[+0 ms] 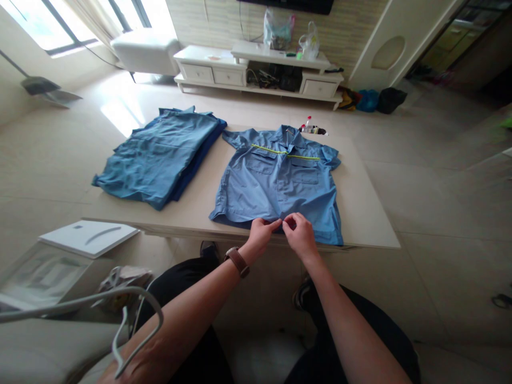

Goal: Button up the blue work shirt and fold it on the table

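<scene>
A blue short-sleeved shirt (256,184) lies front side up on the table (368,213), its collar at the far side. A yellow-green stripe runs across the chest above two flap pockets. At the middle of the near hem, my left hand (261,234) pinches the cloth with thumb and fingers. Close beside it on the right, my right hand (299,230) is also closed on the hem, fingertips pressed together. A brown-strapped watch (237,261) is on my left wrist. To the left of the shirt rests a stack of blue garments (156,154).
White cable (148,293) loops over my left forearm. A white flat box (88,237) stands left of the table, near a clear bin (44,272). Small bottles with red caps (308,125) show past the table's far edge. A white TV cabinet (212,69) stands along the wall.
</scene>
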The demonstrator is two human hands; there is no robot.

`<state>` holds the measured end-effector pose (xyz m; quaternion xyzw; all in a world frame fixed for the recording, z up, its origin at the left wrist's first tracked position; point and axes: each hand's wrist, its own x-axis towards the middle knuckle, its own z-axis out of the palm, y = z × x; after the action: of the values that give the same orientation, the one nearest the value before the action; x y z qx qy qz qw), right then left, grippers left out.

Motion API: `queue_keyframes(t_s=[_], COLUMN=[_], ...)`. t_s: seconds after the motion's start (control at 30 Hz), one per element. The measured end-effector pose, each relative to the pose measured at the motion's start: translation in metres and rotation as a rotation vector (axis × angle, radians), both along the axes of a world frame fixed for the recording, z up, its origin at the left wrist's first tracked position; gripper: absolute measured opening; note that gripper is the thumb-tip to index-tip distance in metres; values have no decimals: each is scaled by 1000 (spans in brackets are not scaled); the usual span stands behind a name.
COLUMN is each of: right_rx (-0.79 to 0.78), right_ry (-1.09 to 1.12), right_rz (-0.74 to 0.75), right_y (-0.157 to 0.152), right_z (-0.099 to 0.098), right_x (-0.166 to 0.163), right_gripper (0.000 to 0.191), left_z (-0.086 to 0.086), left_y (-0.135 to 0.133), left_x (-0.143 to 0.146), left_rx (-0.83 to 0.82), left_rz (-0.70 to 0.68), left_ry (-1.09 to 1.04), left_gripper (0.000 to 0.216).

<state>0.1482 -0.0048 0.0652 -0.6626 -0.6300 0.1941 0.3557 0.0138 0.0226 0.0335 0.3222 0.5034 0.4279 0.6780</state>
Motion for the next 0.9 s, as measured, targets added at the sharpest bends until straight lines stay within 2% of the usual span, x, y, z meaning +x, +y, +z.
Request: queue_keyframes(t_s=[0.3, 0.6, 0.8, 0.9], right_rx=[-22, 31, 50, 52], right_ry=[-34, -107, -121, -128], right_rz=[12, 20, 23, 17], right_y=[0, -2, -2, -2], right_z=[-3, 1, 1, -1], right_x=[1, -1, -2, -2], right_gripper=[14, 15, 14, 14], left_z=[1, 5, 7, 7], left_y=[0, 1, 0, -1], left_x=[0, 2, 3, 3], left_rx=[15, 11, -22, -87], left_rz=[-23, -15, -8, 1], left_ry=[-4, -21, -73, -179], left_gripper=[36, 36, 32, 32])
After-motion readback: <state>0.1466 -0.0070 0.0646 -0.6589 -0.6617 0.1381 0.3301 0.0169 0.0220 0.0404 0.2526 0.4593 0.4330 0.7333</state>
